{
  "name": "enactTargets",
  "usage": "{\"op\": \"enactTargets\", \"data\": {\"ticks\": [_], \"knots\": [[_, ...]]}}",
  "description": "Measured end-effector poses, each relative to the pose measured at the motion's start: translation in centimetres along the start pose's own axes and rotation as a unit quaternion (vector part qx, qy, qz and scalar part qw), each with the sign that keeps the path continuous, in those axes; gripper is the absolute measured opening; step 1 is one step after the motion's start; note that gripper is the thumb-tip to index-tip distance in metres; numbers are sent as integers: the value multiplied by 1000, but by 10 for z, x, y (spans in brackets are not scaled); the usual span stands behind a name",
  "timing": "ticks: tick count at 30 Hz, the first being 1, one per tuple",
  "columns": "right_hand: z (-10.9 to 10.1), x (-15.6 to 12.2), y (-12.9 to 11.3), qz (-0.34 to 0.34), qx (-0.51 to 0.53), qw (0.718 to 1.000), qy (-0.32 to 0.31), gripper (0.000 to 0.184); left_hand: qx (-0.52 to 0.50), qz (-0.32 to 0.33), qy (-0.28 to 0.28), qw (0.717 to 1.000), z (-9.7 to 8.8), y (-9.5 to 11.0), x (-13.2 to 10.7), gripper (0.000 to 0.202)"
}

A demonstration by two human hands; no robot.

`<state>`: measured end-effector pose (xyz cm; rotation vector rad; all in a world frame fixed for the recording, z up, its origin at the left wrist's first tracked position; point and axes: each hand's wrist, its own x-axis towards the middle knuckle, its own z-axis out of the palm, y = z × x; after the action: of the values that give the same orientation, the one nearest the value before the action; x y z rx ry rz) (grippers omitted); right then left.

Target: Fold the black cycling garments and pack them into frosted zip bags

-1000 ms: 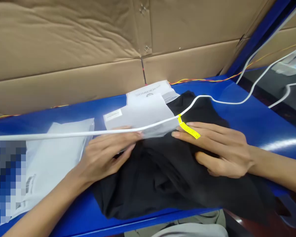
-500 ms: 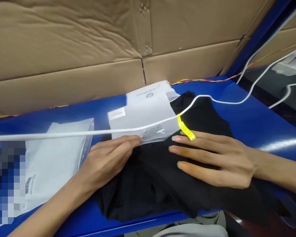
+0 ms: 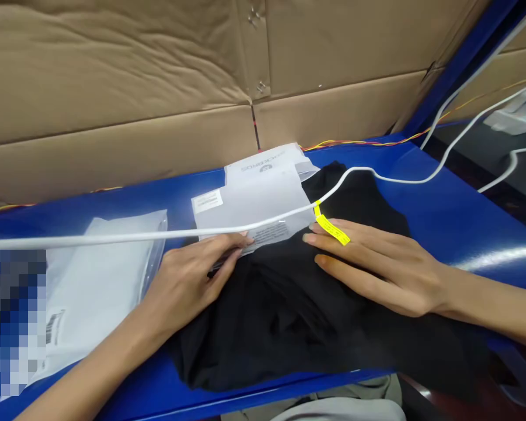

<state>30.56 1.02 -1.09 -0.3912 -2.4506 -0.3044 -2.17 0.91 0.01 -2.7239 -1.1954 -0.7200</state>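
A black cloth garment (image 3: 284, 333) lies folded in a loose heap on the blue table, and a white plastic bag (image 3: 254, 202) printed with ROCKBROS lies partly over its far edge. My left hand (image 3: 190, 286) pinches the near edge of that bag between thumb and fingers. My right hand (image 3: 377, 266) rests flat on the garment with its fingers apart. A yellow paper tag (image 3: 332, 229) on a thin strip lies across those fingers. The bag's far end shows a small white label (image 3: 207, 200).
A flat white mailer (image 3: 99, 298) with a barcode lies left on the blue table (image 3: 456, 199). A white cable (image 3: 135, 235) runs across above my hands. Cardboard sheets (image 3: 114, 70) line the back, with red-yellow wires (image 3: 355, 143) along them. A pixelated patch covers the lower left.
My left fingers have closed around the bag's near edge, and the edge has lifted slightly. My right hand has slid a little toward the tag, which now lies over its fingers.
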Motion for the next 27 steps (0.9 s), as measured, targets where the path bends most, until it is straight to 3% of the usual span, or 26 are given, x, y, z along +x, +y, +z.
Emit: {"op": "enactTargets", "data": {"ticks": [3,6,10,16,23,27], "knots": [[1,-1,1,-5,-2,1000,0,24,8,9,20,1000,1,1,-1,19],[6,-5,1,23,-25,999,14,27,-10,39,5,999,0,-1,0,22],[15,-14,2,109,-46,993,11,41,5,30,-23,999,-1,-5,-1,25],[19,-19,4,126,-26,991,21,62,43,30,-10,999,0,-9,-3,22],[18,-17,4,109,1,994,17,47,49,37,10,998,-1,-6,-7,35],[15,-11,3,173,84,981,-40,48,131,1,40,991,4,-3,-7,35]]}}
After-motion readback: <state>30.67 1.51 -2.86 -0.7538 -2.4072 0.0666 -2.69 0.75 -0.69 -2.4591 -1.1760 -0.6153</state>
